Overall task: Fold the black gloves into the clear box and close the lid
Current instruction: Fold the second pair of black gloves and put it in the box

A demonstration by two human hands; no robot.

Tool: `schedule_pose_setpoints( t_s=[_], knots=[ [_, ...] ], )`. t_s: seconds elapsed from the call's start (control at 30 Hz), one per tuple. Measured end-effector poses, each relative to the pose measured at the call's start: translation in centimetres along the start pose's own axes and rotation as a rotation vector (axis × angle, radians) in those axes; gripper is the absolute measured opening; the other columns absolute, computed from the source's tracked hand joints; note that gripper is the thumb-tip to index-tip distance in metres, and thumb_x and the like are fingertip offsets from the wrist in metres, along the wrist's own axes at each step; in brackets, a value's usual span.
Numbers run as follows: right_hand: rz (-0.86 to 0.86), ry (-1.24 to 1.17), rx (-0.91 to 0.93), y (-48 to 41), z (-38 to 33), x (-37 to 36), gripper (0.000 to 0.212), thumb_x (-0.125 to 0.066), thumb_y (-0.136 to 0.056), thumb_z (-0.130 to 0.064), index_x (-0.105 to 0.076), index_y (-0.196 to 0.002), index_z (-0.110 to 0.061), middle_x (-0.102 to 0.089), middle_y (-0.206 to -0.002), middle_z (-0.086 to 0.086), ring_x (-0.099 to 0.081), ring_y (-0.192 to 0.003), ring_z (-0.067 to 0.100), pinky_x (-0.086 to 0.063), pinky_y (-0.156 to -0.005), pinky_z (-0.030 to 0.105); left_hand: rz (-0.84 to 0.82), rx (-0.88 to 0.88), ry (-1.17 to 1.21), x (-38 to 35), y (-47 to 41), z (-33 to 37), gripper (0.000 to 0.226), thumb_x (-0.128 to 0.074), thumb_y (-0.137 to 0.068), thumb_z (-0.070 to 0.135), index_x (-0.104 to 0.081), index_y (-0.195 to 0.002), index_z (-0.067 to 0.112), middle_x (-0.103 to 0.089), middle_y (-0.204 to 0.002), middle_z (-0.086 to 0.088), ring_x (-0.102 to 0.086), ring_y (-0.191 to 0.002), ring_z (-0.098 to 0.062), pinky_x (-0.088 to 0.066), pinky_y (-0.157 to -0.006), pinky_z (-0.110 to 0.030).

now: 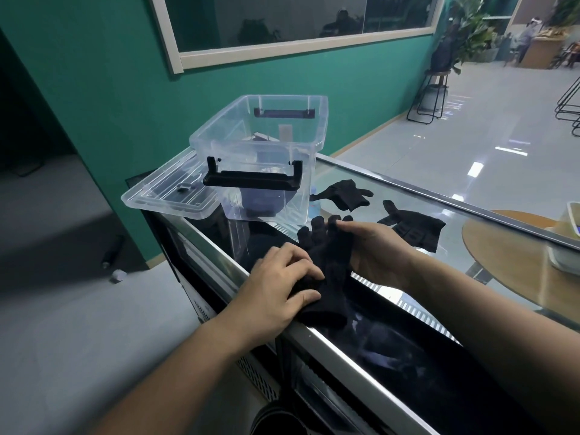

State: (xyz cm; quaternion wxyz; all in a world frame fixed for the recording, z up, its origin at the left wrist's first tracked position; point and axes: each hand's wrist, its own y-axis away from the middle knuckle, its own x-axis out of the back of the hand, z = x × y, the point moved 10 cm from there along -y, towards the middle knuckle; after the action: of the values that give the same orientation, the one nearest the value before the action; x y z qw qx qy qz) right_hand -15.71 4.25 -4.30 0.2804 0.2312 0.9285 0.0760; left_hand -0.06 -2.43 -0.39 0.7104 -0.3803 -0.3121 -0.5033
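Black glove point(329, 265) is being held flat: left hand point(279, 290) is gripping its cuff, right hand point(373, 255) is pinching its fingertips.

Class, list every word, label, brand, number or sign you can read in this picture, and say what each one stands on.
No text here can be read.
The pale sticker on the far wall of the clear box: too blurred to read.
The blue-and-white label by the box's right corner: too blurred to read.
The held black glove: no print visible.
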Motion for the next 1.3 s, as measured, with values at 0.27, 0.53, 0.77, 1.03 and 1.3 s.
schedule_pose_setpoints(
  t_s=[0.27, 0.53, 0.77, 1.03, 1.3],
  knots=[
    [0.347, 0.533, 0.259, 0.4, -3.9, 3.4, 0.035, -0.057, -0.109, -0.012, -0.067, -0.143, -0.007, -0.078, -0.128, 0.011, -0.073, -0.124, 0.029, -0.052, -0.117, 0.049, -0.137, 0.080, -0.086, -1.1, -0.5, -1.2, 0.055, -0.058, -0.106, 0.055, -0.047, -0.159, 0.044, -0.034, -0.168, 0.030, -0.017, -0.158, 0.006, -0.014, -0.130, -0.036],
    [0.460, 0.913, 0.432, 2.2, -6.0, 2.9, 0.050, -0.082, -0.093, -0.018, -0.069, -0.141, -0.018, -0.084, -0.110, -0.008, -0.079, -0.104, 0.008, -0.061, -0.103, 0.040, -0.244, 0.078, -0.156, -1.9, -1.0, -1.6, 0.061, -0.049, -0.109, 0.058, -0.033, -0.167, 0.047, -0.021, -0.175, 0.032, -0.009, -0.164, 0.002, -0.014, -0.133, -0.044],
    [0.568, 1.149, 0.544, 3.6, -7.4, 2.3, 0.053, -0.085, -0.090, -0.011, -0.068, -0.140, -0.018, -0.080, -0.111, -0.003, -0.077, -0.098, 0.006, -0.058, -0.088, 0.020, -0.271, 0.090, -0.158, -2.0, -0.9, -1.5, 0.061, -0.048, -0.110, 0.058, -0.030, -0.167, 0.049, -0.016, -0.177, 0.030, -0.004, -0.165, 0.000, -0.011, -0.134, -0.046],
    [0.564, 1.452, 0.616, 3.7, -7.6, 1.2, 0.061, -0.081, -0.091, -0.004, -0.061, -0.148, -0.014, -0.071, -0.131, 0.010, -0.070, -0.113, 0.026, -0.059, -0.101, 0.041, -0.170, 0.053, -0.098, -1.3, -1.0, -0.9, 0.057, -0.057, -0.107, 0.054, -0.043, -0.162, 0.047, -0.026, -0.173, 0.028, -0.010, -0.163, 0.001, -0.012, -0.134, -0.043],
    [0.432, 1.507, 0.667, 5.5, -8.3, -1.1, 0.030, -0.071, -0.101, -0.009, -0.076, -0.128, -0.021, -0.073, -0.122, -0.002, -0.067, -0.100, 0.012, -0.055, -0.086, 0.022, 0.186, -0.056, 0.096, 1.4, 0.4, 0.2, 0.022, -0.064, -0.103, 0.041, -0.077, -0.120, 0.036, -0.063, -0.132, 0.025, -0.054, -0.136, -0.005, -0.046, -0.113, -0.048]
  ],
)
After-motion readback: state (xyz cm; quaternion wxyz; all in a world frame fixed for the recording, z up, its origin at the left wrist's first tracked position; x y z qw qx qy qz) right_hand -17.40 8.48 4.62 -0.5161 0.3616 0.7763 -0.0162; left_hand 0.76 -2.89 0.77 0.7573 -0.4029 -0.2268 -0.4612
